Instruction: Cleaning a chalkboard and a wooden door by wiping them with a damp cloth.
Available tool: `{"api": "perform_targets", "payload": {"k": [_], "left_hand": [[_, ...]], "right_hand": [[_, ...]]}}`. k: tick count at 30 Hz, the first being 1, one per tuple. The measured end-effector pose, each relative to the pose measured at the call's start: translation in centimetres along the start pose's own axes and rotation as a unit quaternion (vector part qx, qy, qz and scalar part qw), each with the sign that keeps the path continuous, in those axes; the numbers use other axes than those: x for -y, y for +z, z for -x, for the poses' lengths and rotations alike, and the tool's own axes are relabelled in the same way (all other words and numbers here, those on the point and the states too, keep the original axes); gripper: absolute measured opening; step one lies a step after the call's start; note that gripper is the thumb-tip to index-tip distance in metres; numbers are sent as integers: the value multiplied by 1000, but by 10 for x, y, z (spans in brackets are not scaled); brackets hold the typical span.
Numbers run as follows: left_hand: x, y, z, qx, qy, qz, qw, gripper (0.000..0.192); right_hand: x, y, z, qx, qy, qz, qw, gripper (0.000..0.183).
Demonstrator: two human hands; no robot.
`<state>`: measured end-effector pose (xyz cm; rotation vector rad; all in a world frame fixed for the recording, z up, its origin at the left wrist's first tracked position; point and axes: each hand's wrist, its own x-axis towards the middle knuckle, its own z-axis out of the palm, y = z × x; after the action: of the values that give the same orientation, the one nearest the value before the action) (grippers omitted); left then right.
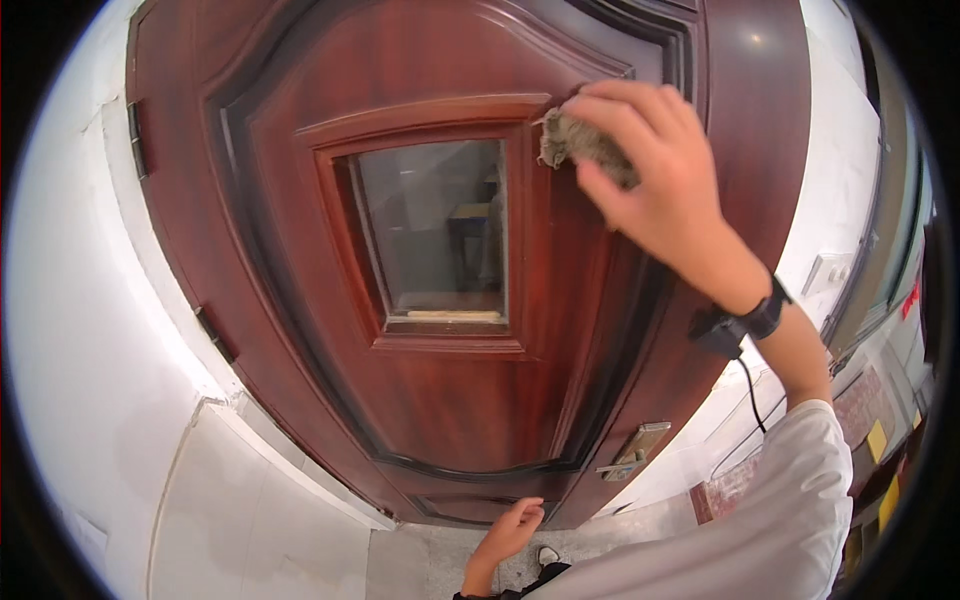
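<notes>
My right hand [652, 150] grips a bunched grey-brown cloth [585, 142] against the reddish-brown panel door [435, 405]. The cloth lies beside the upper right corner of the wooden frame [529, 247] around a small glass window [427, 217]. Part of the cloth is hidden under my fingers. Lower down, my left hand [517, 525] hangs in front of the door's bottom part with nothing seen in it; its fingers are loosely bent and slightly apart. A strap with a small device [742, 326] and a black cable sits on my right wrist.
A metal lever handle with its plate [634, 454] is on the door's lower right side. Hinges [214, 334] run along the left edge, next to a white wall [82, 300]. A wall switch [827, 274] is at right. My shoe [547, 555] stands on the speckled floor.
</notes>
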<state>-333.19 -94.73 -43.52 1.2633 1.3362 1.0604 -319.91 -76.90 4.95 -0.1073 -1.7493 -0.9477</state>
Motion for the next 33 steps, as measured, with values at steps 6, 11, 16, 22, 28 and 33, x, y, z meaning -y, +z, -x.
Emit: {"api": "perform_targets", "payload": {"k": [6,11,16,22,28,33], "left_hand": [[-61,16,-18,-56,107,-57,991,33],[-101,2,-27,-63,146,-98,982,28],[-132,-23,-35,-146,268,-82,949,26],[-188,-74,-40,-394,360,-263,804,41],[-217,-114,-46,-485,344,-431,679,57],[-224,-117,-57,-454,342,-461,682,61]], "right_hand": [[84,12,130,130,-99,-53,985,32],[93,8,186,247,-223,-157,930,31],[37,-1,75,139,-107,-61,983,36],[59,15,81,93,-12,-82,992,36],[102,12,146,229,-137,-152,952,30],[58,2,84,122,-78,-43,988,33]]}}
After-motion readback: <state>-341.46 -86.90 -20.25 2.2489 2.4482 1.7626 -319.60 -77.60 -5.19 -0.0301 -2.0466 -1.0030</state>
